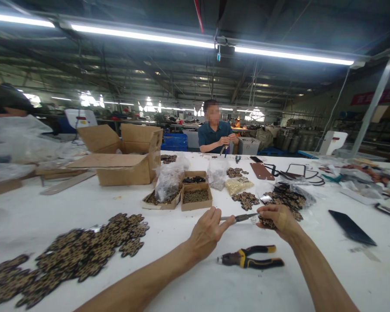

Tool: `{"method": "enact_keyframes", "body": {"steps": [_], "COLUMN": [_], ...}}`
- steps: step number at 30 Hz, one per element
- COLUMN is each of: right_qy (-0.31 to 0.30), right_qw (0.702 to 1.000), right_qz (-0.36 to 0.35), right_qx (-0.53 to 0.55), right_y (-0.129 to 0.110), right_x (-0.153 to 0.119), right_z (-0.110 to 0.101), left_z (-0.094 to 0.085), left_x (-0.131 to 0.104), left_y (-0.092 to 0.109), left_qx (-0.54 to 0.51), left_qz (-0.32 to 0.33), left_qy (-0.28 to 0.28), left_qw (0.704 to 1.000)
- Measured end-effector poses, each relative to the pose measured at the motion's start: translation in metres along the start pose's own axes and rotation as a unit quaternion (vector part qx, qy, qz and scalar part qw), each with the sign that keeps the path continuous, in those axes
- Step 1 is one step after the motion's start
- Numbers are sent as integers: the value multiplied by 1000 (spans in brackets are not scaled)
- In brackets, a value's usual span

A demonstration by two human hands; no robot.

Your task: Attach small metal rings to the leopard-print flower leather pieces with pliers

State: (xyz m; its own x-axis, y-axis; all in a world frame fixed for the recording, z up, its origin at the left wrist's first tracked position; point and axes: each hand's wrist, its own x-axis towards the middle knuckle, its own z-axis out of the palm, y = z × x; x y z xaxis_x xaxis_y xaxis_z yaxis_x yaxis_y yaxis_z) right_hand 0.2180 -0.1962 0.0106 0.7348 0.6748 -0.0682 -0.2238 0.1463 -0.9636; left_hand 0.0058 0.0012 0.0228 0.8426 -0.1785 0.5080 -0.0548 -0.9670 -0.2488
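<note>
Over the white table, my left hand (210, 229) is wrapped round the handle of a slim grey metal tool (243, 217), whose tip points right. The tip reaches the fingers of my right hand (277, 219). Pinched in that hand is a brown-and-black patterned piece (267, 222), partly hidden by the fingers. Pliers with black and yellow handles (247, 256) lie on the table just below both hands. Behind my right hand is a heap of similar patterned pieces (284, 197), partly in clear plastic.
More patterned pieces (84, 247) spread across the left. Small boxes of metal parts (196, 197) and an open carton (126, 167) stand beyond. A dark flat object (352, 227) lies at right. A person (214, 130) sits across the table (169, 268).
</note>
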Motion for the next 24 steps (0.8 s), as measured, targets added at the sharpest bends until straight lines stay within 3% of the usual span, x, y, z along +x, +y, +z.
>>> {"method": "enact_keyframes", "body": {"steps": [10,24], "right_qy": [-38,-28], "right_qw": [998,999], "right_qz": [16,24], "right_qx": [40,5], "right_y": [7,19], "right_x": [-1,0], "right_z": [2,8], "left_z": [18,16], "left_x": [-11,-23], "left_y": [-11,-11], "left_qx": [-14,-18], "left_qz": [11,-7], "left_qy": [33,40], "left_qw": [999,999]}}
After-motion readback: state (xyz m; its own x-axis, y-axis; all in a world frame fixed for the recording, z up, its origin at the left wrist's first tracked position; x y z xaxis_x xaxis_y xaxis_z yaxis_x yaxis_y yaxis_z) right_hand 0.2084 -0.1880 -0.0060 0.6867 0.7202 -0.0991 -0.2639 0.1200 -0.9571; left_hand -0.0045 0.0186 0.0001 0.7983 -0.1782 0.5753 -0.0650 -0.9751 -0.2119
